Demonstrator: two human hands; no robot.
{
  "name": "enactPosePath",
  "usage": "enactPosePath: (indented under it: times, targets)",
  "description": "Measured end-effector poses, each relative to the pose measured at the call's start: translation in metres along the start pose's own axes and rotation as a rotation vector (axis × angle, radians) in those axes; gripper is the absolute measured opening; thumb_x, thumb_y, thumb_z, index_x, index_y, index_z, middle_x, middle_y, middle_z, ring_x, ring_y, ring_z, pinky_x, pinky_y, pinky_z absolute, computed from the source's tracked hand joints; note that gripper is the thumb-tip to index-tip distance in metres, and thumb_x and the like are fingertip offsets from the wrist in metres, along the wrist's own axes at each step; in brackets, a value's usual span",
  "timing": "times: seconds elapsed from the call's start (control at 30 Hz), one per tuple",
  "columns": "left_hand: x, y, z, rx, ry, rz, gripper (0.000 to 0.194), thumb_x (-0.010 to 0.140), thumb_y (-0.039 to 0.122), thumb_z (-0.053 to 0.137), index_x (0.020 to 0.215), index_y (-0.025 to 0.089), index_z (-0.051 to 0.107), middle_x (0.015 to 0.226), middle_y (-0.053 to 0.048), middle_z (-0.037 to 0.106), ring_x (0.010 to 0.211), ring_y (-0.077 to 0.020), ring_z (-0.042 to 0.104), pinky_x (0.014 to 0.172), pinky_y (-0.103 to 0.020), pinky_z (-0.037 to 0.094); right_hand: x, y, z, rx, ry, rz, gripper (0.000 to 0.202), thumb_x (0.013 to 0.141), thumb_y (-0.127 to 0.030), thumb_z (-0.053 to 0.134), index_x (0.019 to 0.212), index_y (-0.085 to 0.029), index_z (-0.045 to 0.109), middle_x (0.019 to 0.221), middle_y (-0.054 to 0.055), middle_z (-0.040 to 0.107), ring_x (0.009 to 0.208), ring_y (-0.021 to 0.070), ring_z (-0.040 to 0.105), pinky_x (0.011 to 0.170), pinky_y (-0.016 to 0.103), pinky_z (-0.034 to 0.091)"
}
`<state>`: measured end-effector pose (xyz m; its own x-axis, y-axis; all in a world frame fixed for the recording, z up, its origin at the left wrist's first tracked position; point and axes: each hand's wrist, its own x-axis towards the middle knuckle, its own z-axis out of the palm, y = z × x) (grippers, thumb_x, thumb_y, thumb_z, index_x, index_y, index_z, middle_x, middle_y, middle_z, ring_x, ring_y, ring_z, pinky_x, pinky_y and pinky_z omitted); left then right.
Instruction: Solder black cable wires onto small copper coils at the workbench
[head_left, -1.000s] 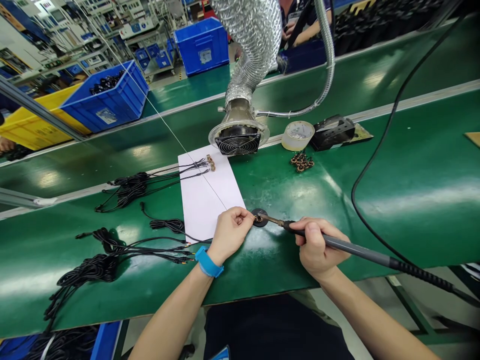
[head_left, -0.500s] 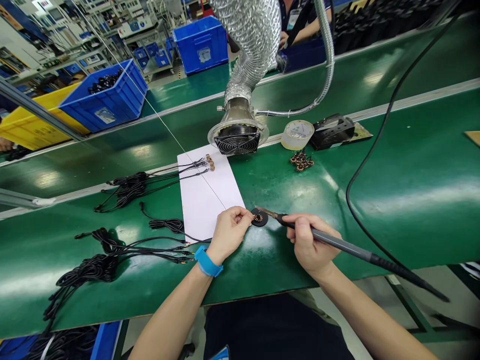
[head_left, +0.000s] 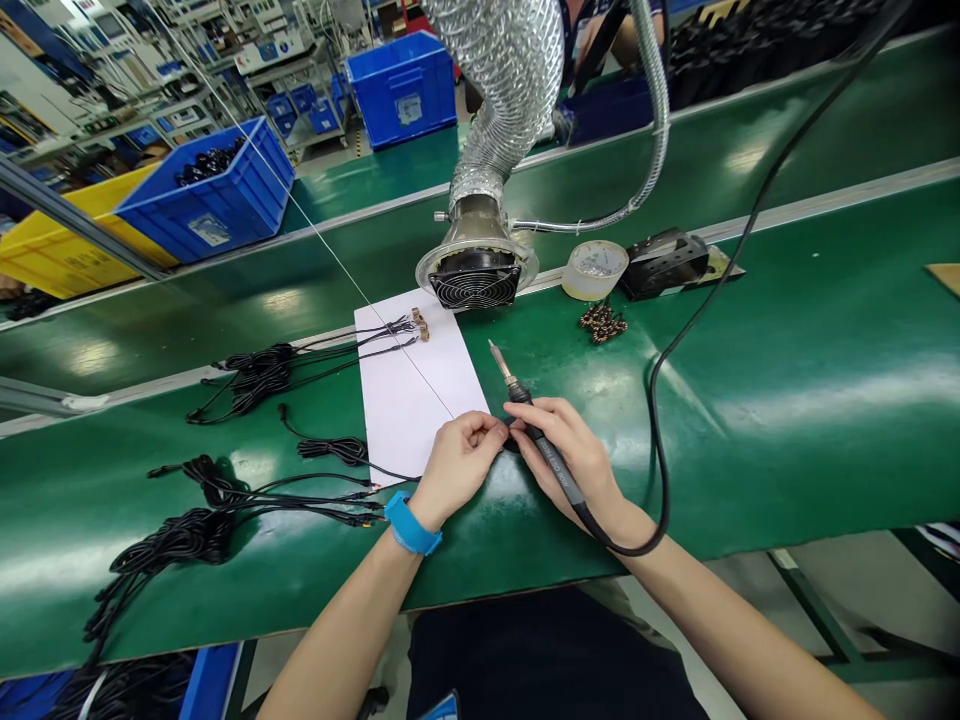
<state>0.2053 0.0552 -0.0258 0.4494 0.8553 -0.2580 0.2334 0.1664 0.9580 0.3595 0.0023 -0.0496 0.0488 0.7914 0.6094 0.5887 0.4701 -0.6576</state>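
My left hand (head_left: 463,462), with a blue wristband (head_left: 412,524), is pinched at the edge of a small black disc (head_left: 511,436) on the green table. What it grips there is too small to make out; the solder-like thin line ends near its fingers. My right hand (head_left: 574,462) is closed on a soldering iron (head_left: 551,455), whose tip points up and away to the left. Its thumb and fingers reach the disc's right side and cover most of it. White paper (head_left: 427,410) lies left of the disc, bearing small copper-coloured rings (head_left: 421,325) with black cables.
A fume duct (head_left: 478,250) hangs over the table's far side. Behind my right hand are a tape roll (head_left: 595,270), a pile of small rings (head_left: 602,322) and a black metal holder (head_left: 667,264). Cable bundles (head_left: 176,535) lie left. A person's arm shows beyond.
My right hand has moved left to the disc, and the iron has swung from pointing left to pointing up and away. Its cord now loops beside my wrist. My left hand stays nearly still.
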Motion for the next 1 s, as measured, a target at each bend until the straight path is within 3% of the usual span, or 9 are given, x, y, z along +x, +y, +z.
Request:
enactPosePath:
  times: [0.2, 0.57, 0.73, 1.0]
  targets:
    - [0.0, 0.002, -0.003, 0.002, -0.061, -0.001, 0.033, 0.092, 0.045, 0.06, 0.091, 0.012, 0.064, 0.069, 0.001, 0.056, 0.052, -0.0083, 0.05, 0.052, -0.022, 0.038, -0.001, -0.001, -0.001, -0.041, 0.025, -0.026, 0.044, 0.094, -0.009, 0.054, 0.134, -0.029, 0.056, 0.106, 0.006, 0.058, 0.094, 0.0156, 0.066, 0.081, 0.027, 0.058]
    - [0.003, 0.0, 0.001, -0.085, -0.028, -0.045, 0.032, 0.09, 0.044, 0.063, 0.084, 0.012, 0.061, 0.056, 0.004, 0.053, 0.048, -0.0087, 0.052, 0.051, -0.02, 0.039, -0.011, 0.001, 0.004, -0.097, 0.015, -0.046, 0.047, 0.093, -0.008, 0.055, 0.136, -0.027, 0.056, 0.109, 0.006, 0.06, 0.095, 0.0155, 0.066, 0.082, 0.026, 0.058]
    - [0.003, -0.005, 0.001, -0.058, 0.018, -0.041, 0.03, 0.09, 0.041, 0.063, 0.084, 0.013, 0.061, 0.057, 0.003, 0.054, 0.046, -0.0092, 0.055, 0.051, -0.021, 0.042, -0.01, -0.007, -0.004, -0.092, 0.15, -0.006, 0.041, 0.09, -0.007, 0.062, 0.127, -0.024, 0.063, 0.107, 0.007, 0.067, 0.093, 0.0168, 0.069, 0.084, 0.03, 0.059]
    - [0.001, -0.007, 0.004, 0.003, 0.067, -0.03, 0.026, 0.091, 0.038, 0.061, 0.085, 0.013, 0.063, 0.054, 0.004, 0.055, 0.045, -0.0095, 0.058, 0.049, -0.019, 0.042, -0.042, -0.014, -0.028, -0.111, 0.377, 0.08, 0.018, 0.086, -0.01, 0.063, 0.096, -0.022, 0.072, 0.076, 0.0, 0.073, 0.064, 0.0159, 0.07, 0.063, 0.03, 0.057]
